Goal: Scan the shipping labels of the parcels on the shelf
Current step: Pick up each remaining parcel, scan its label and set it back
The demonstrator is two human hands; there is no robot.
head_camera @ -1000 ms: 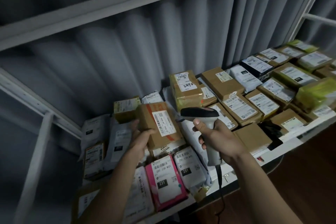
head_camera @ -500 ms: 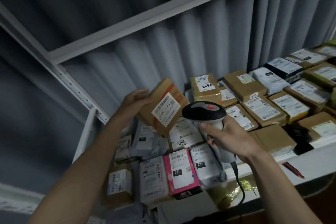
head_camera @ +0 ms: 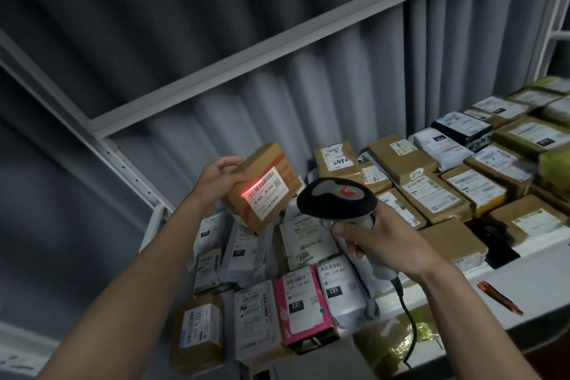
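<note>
While my left hand point(head_camera: 222, 179) grips one brown box point(head_camera: 262, 187), my right hand point(head_camera: 381, 239) clasps one scanner point(head_camera: 336, 200) above the parcel-crowded shelf point(head_camera: 493, 281).

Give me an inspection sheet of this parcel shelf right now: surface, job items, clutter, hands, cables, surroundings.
Surface: white shelf, crowded with labelled parcels.
Job's things: brown box held up off the shelf, its shipping label facing the barcode scanner; red scan line across the label's upper edge.
Clutter: pink parcel and grey mailer bags at the front; red pen on the shelf edge.
Hands: left hand grips the box; right hand grips the scanner handle.
Cables: black scanner cable hangs over the shelf front.
Surroundings: grey curtain behind a white shelf frame; dim light.
</note>
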